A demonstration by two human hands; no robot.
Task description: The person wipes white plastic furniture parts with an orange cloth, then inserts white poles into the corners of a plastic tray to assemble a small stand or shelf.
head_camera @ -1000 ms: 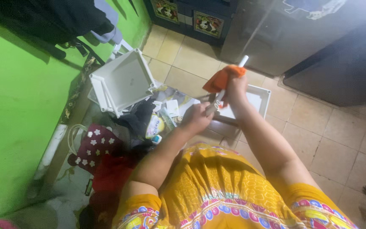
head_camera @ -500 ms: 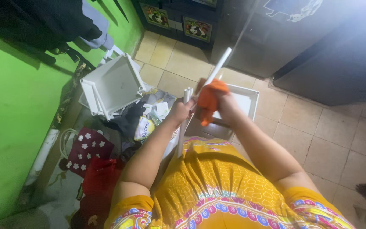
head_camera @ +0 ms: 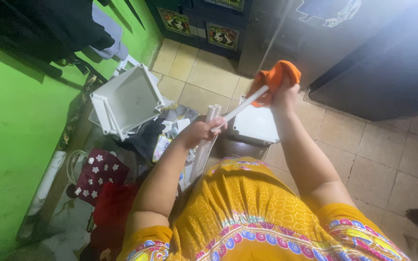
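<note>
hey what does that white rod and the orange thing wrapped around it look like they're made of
The white rod looks like rigid plastic tubing: smooth, evenly white, straight, faintly glossy. The left hand grips its lower end. The orange thing looks like soft woven cloth: it bunches and folds under the right hand, with a matte surface. Exact fibre cannot be told.

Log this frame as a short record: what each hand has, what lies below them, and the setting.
left hand: grips the lower end of a thin white tube
right hand: holds an orange cloth wrapped on the tube's upper end
tube: slanted, up to the right
below hands: white square tray on the floor; more white tubes stand upright by the left hand
left side: second white tray, tipped on edge against a green wall
floor: beige tiles
clothing: yellow patterned garment
</note>
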